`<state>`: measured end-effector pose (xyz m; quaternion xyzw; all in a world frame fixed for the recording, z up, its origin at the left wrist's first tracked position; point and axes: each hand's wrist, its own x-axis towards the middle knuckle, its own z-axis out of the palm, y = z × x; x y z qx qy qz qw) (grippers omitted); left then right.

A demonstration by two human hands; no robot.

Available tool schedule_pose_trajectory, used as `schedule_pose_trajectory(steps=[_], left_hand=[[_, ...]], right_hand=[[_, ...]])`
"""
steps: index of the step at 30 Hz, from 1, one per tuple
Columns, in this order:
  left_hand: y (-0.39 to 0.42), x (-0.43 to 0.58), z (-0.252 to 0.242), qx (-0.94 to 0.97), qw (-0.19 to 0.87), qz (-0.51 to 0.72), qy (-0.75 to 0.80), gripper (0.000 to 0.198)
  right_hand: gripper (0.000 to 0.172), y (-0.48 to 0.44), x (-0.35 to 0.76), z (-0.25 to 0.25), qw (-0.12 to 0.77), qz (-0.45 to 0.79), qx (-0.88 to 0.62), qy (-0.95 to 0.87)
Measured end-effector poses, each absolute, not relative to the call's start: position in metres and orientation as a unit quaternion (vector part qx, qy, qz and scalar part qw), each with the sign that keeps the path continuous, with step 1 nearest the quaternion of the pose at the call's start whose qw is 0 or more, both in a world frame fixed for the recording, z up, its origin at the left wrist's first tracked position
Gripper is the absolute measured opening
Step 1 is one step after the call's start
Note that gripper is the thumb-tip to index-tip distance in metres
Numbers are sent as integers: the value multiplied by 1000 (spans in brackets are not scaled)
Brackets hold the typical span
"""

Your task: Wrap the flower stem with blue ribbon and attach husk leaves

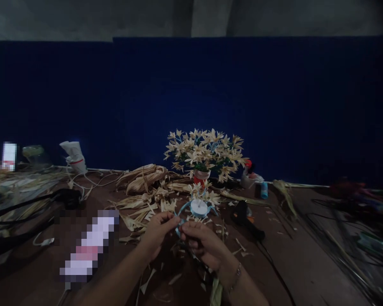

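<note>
Both hands met low at the table's middle. The left hand (158, 229) and right hand (200, 243) each pinched a light blue ribbon (179, 221), fingers closed narrow on it. The ribbon ran up to a white spool (199, 207) just behind the fingers. Dried husk strips (142, 178) lay scattered around, a bouquet of husk flowers (206, 153) stood behind the spool, and a black glue gun (246, 219) lay to the right on the brown table (306, 263).

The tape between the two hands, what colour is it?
Light blue: the tape runs from its roll to the fingertips, shown in the head view.
</note>
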<state>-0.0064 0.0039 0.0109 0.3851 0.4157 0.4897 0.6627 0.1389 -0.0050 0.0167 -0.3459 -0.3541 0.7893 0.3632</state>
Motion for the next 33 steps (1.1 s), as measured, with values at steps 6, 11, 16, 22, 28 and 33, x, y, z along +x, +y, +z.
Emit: schedule_pose_trajectory(steps=[6,11,16,22,28,33], left_hand=[[5,-6,9,374,722,459,358,20],[8,-8,9,396,676,455,423,23],[10,-11,8,414,678,449,409,21],[12,-12,7,437,674,447,393,21],[13,-12,5,461,639,468,400,17],[13,-12,-1,495,584,474,434,19]], right_hand=[[13,-6,137,8,378,819,-304,-308],[15,-5,134,3,414,769,-356,-332],[18,-3,134,2,441,727,-400,-344],[19,-2,134,5,445,709,-407,-365],[18,-3,133,8,445,694,-421,-379],[15,-4,133,7,456,670,-428,-399]])
